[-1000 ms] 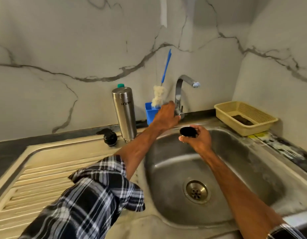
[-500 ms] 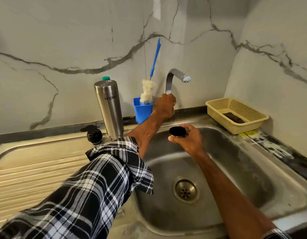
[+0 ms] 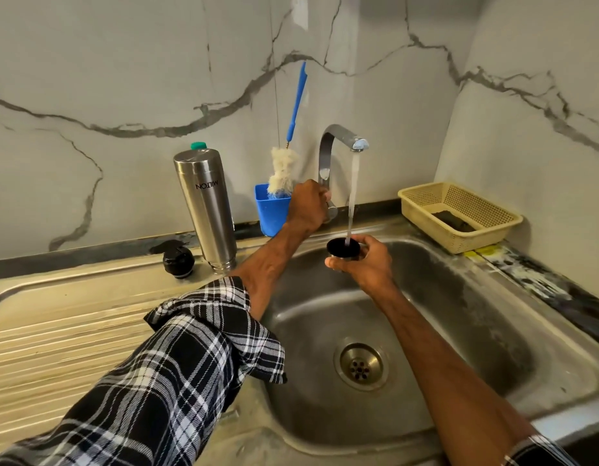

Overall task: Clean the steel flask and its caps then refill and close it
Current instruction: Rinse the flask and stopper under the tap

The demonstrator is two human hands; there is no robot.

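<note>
The steel flask [image 3: 207,206] stands upside down on the drainboard, logo inverted. A black inner cap [image 3: 178,261] lies beside it to the left. My right hand [image 3: 365,264] holds the flask's outer cap [image 3: 342,248], open side up, over the sink basin [image 3: 459,331]. Water runs from the tap [image 3: 338,139] straight into that cap. My left hand [image 3: 308,206] grips the tap's handle at the base of the spout.
A blue holder [image 3: 271,211] with a blue-handled bottle brush [image 3: 284,169] stands behind my left hand. A yellow mesh basket [image 3: 459,213] with a dark scrub pad sits at the back right corner. The drain [image 3: 361,366] is in the basin's middle.
Water now flows from the tap into the cap; it was dry before. My left hand stays on the tap handle and my right hand keeps the cap under the spout.
</note>
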